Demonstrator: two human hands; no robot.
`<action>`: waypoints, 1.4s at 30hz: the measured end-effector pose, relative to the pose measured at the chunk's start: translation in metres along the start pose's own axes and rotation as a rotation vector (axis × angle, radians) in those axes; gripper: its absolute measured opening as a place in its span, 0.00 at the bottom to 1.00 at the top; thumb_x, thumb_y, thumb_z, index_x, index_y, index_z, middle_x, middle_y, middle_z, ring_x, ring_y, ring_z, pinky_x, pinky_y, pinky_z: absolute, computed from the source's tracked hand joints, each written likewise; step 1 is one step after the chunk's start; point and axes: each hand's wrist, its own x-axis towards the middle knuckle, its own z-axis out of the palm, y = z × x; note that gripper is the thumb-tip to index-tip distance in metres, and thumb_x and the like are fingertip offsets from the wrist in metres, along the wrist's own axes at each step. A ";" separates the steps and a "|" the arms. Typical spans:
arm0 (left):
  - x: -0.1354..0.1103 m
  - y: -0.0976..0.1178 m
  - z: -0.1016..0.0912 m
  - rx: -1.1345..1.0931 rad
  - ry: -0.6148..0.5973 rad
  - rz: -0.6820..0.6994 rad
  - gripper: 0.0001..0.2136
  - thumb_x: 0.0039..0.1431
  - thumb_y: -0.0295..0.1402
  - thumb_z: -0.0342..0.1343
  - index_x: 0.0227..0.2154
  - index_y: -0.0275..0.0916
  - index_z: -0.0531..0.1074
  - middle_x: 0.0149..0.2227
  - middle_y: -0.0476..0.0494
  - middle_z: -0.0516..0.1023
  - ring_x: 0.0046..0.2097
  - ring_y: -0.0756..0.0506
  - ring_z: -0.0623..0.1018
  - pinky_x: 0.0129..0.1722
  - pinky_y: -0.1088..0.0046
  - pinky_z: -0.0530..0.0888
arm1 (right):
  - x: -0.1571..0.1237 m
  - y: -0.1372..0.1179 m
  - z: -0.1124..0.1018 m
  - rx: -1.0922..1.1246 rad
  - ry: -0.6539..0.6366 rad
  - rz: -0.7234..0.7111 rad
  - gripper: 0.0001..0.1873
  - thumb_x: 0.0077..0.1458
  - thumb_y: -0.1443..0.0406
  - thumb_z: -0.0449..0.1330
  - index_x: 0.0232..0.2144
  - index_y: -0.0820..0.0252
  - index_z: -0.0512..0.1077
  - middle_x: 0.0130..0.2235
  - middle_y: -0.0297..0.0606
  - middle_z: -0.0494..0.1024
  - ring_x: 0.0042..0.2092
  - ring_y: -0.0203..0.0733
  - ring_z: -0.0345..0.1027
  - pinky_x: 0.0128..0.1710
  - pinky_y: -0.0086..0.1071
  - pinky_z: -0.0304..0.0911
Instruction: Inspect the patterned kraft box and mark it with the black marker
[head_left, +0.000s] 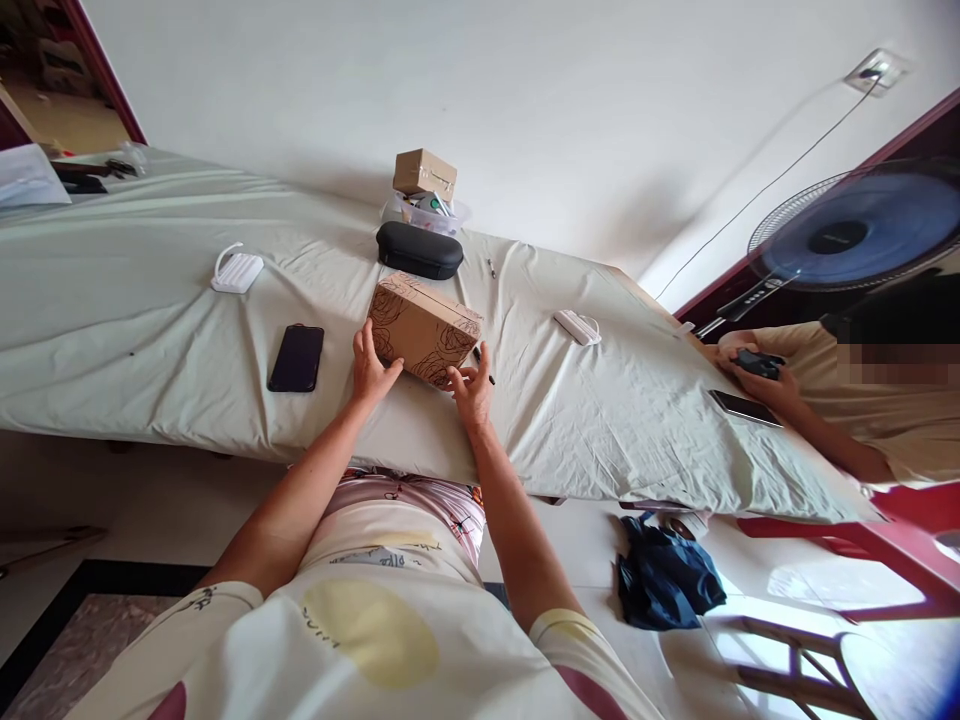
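A brown cardboard box printed with dark flower line drawings is tilted above the cloth-covered table in front of me. My left hand grips its left end, thumb along the near edge and fingers on the side. At the near right corner, my right hand holds the box between thumb and fingers. A thin black pen-like stick shows on both sides of a right-hand finger; whether it is held or lies behind, I cannot tell. Left of the box lies a dark phone.
Behind the box are a black zip case, a plastic bin and a small carton. White power banks flank it. At right, another person's hands hold a dark device near a fan.
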 end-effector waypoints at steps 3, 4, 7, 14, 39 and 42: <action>0.000 0.003 0.000 -0.005 0.027 0.056 0.46 0.54 0.32 0.65 0.72 0.43 0.48 0.71 0.29 0.56 0.73 0.29 0.58 0.71 0.46 0.62 | 0.000 -0.005 -0.007 -0.010 0.008 0.001 0.53 0.60 0.41 0.61 0.76 0.52 0.44 0.39 0.33 0.83 0.21 0.33 0.70 0.23 0.28 0.69; 0.000 0.003 -0.001 -0.007 0.040 0.072 0.46 0.54 0.33 0.65 0.72 0.43 0.47 0.71 0.28 0.56 0.73 0.29 0.59 0.72 0.46 0.61 | 0.001 -0.005 -0.010 -0.021 0.015 -0.009 0.51 0.61 0.42 0.61 0.76 0.52 0.44 0.38 0.33 0.84 0.20 0.32 0.68 0.24 0.28 0.70; 0.001 0.003 -0.001 -0.019 0.083 0.089 0.44 0.55 0.34 0.64 0.72 0.39 0.48 0.68 0.27 0.60 0.71 0.29 0.60 0.72 0.47 0.61 | 0.001 -0.005 -0.016 -0.084 0.021 -0.054 0.45 0.65 0.46 0.59 0.75 0.55 0.49 0.29 0.28 0.80 0.20 0.33 0.66 0.29 0.29 0.71; 0.000 -0.002 -0.001 -0.060 0.176 -0.022 0.33 0.58 0.29 0.57 0.66 0.39 0.57 0.63 0.30 0.64 0.68 0.33 0.66 0.69 0.51 0.67 | 0.007 -0.002 -0.018 -0.128 0.149 -0.168 0.28 0.63 0.48 0.60 0.60 0.53 0.69 0.49 0.43 0.77 0.43 0.43 0.76 0.40 0.36 0.75; 0.003 -0.007 0.012 -0.352 -0.122 -0.021 0.41 0.66 0.42 0.60 0.74 0.43 0.44 0.72 0.30 0.63 0.71 0.41 0.69 0.68 0.60 0.70 | 0.008 0.008 0.004 0.016 0.062 0.002 0.21 0.62 0.47 0.60 0.45 0.57 0.72 0.50 0.46 0.81 0.45 0.45 0.79 0.44 0.40 0.77; 0.003 -0.012 0.014 -0.245 -0.124 -0.048 0.42 0.63 0.38 0.63 0.74 0.43 0.45 0.70 0.31 0.66 0.70 0.39 0.71 0.67 0.57 0.71 | 0.006 0.007 0.002 -0.101 -0.034 0.013 0.20 0.61 0.47 0.61 0.43 0.56 0.73 0.47 0.45 0.84 0.45 0.48 0.81 0.44 0.41 0.77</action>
